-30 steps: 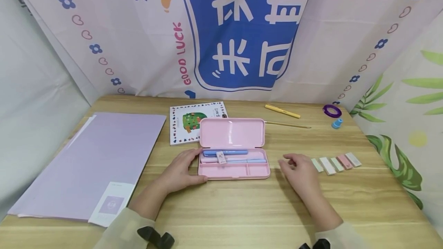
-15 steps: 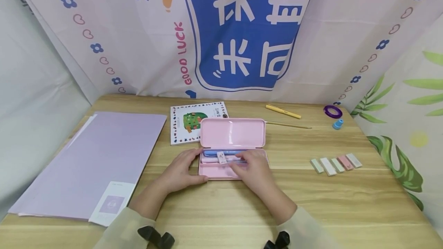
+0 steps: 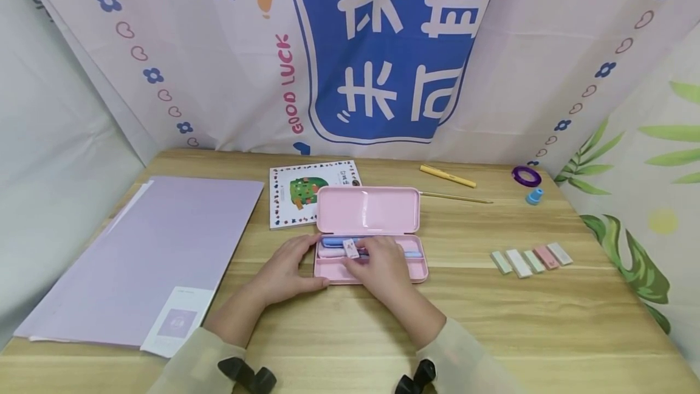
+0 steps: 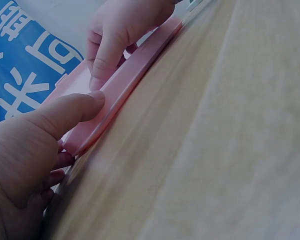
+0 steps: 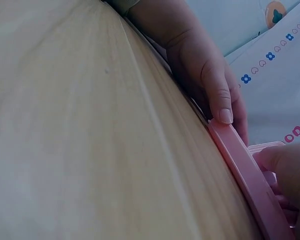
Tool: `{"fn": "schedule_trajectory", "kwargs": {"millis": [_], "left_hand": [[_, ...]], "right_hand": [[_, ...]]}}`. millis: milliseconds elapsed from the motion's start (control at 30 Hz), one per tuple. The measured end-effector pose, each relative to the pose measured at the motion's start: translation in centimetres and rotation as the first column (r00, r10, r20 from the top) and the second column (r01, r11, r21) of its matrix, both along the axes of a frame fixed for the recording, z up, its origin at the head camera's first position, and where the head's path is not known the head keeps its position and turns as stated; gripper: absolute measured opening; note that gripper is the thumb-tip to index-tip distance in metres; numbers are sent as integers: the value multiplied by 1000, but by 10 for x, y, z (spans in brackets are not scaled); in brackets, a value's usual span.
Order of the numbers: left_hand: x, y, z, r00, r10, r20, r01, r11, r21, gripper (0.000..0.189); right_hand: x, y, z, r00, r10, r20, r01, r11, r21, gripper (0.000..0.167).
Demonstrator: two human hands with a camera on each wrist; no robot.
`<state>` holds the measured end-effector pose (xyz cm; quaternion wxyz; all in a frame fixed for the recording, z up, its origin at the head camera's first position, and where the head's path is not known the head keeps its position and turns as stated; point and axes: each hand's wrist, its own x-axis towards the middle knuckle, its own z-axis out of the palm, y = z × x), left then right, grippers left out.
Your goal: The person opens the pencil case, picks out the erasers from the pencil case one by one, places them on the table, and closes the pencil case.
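A pink pencil case (image 3: 368,211) lies with its lid raised in the head view. My left hand (image 3: 285,269) grips its left end, the thumb along the front edge; the left wrist view shows this left hand (image 4: 25,155) close. My right hand (image 3: 384,266) reaches into the case, thumb and forefinger pinching a small white eraser (image 3: 350,248) at its right side. That eraser lies across the pens, among them a blue pen (image 3: 332,242) and a light-blue one (image 3: 413,255). In the right wrist view the right hand (image 5: 290,172) partly hides the case's inside.
Several small erasers (image 3: 518,263) lie in a row at the right. Behind are a yellow pen (image 3: 447,176), a thin gold rod (image 3: 456,197), a purple ring (image 3: 526,176) and a blue cone-shaped piece (image 3: 534,197). A booklet (image 3: 281,199) and purple sheets (image 3: 164,248) lie left.
My right hand has moved left from the table beside the small erasers into the pencil case, and then on to the eraser lying on the pens. The left hand stays on the case.
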<state>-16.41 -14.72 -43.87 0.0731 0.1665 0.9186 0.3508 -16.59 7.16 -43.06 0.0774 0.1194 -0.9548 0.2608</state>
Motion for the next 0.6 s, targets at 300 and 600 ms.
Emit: {"fn": "schedule_trajectory", "kwargs": {"millis": [300, 600], "left_hand": [[1, 0, 1, 1000, 2, 9, -2, 1000, 3, 94], [-1, 0, -1, 1000, 2, 14, -2, 1000, 2, 95]], "right_hand": [[1, 1, 1, 999, -21, -25, 18, 997, -78, 28], [4, 24, 4, 990, -28, -139, 8, 989, -147, 25]]}}
